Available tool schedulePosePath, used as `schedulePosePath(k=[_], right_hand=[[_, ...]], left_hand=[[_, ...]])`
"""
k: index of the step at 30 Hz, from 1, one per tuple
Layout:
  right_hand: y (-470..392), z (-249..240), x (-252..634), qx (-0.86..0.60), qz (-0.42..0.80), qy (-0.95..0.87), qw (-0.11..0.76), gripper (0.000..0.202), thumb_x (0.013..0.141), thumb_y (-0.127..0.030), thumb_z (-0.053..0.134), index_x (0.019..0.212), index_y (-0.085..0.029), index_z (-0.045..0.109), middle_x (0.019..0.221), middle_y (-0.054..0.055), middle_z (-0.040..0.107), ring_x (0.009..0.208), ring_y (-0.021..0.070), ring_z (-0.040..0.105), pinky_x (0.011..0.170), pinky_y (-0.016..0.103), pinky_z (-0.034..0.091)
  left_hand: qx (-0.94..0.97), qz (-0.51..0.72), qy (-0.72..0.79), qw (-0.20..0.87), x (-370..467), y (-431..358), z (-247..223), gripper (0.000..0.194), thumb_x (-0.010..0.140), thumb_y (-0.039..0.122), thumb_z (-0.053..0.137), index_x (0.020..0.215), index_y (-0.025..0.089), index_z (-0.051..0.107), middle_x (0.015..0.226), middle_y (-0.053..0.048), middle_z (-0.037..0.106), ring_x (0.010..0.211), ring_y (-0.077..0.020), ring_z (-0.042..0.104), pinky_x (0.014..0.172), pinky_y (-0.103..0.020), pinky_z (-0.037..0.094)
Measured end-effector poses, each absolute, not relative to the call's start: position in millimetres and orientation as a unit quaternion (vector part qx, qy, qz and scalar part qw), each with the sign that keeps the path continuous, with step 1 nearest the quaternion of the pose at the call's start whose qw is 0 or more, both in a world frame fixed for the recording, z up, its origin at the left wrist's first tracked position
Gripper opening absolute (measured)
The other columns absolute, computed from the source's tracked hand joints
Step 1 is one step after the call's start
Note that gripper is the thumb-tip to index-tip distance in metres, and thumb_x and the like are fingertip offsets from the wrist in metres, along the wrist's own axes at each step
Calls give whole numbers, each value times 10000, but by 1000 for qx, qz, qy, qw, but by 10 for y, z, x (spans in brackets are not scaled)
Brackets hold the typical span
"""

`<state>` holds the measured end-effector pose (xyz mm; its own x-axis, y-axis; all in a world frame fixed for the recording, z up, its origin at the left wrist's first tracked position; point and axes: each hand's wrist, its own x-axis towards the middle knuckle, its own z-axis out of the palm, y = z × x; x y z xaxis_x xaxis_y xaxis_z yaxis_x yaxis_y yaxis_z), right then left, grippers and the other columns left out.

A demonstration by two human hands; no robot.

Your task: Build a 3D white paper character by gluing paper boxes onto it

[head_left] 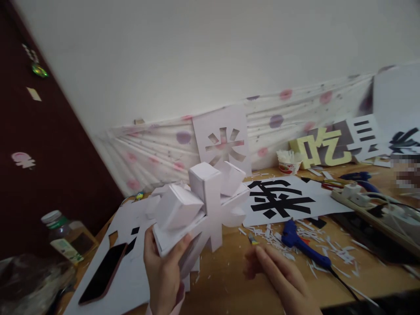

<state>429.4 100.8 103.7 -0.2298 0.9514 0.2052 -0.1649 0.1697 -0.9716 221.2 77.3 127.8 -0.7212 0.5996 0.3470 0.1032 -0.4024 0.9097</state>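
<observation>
My left hand (166,273) is closed around the lower left of a white three-dimensional paper character (215,214), made of boxy strokes and held tilted above the table. To its right, apart from the character, my right hand (278,273) has its fingers curled and the thumb pressed against them. A small grey and yellow tip (252,239) shows just beyond these fingertips; whether they hold it is unclear. Beyond the right hand lies a blue glue gun (305,247) among white paper scraps (341,253).
A phone (104,273) rests on white sheets at left, beside a bottle (67,236). Behind are a printed character sheet (321,199), a cut-out stencil (221,113), a paper bowl (290,165) and yellow letters (328,151). A power strip (377,214) lies at right.
</observation>
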Motion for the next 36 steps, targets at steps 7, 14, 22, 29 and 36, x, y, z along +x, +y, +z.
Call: schedulePosePath(k=[7,14,22,29,36], right_hand=[[1082,883,4371,-388,470,-581,540,506,956,-567,447,584,-226,487,547,-5,500,547,153,468,572,252,393],[1255,653,4401,-420,290,-675,533,443,958,-468,509,592,-219,492,644,12,520,623,177,519,612,296,391],[1466,408,4372,-413,169,-750,487,473,801,-455,724,1183,-215,583,1218,119,616,1148,302,581,966,460,476],[1301,626,4427,-398,222,-849,269,579,741,-180,677,1301,-214,534,1300,102,605,1135,282,622,946,413,513],[1290,636,4331,-418,270,-840,216,468,812,-211,588,1280,-228,595,1052,71,744,908,282,720,764,378,557]], left_hand=[[232,796,479,287,2038,951,1318,541,621,208,849,1109,234,617,966,8,703,967,-195,680,907,-340,534],[206,785,475,340,1883,1022,1186,418,631,156,837,1006,198,655,893,9,736,874,-158,698,806,-258,561],[147,744,475,447,1816,991,1018,376,672,32,748,1025,142,680,833,-48,756,777,-198,724,718,-291,611],[109,671,496,541,1848,1053,828,285,814,73,655,1090,140,662,869,-68,759,741,-199,723,702,-311,622],[202,494,534,656,1410,866,814,323,804,240,725,1094,105,689,1161,-158,713,1100,-301,664,984,-394,528]])
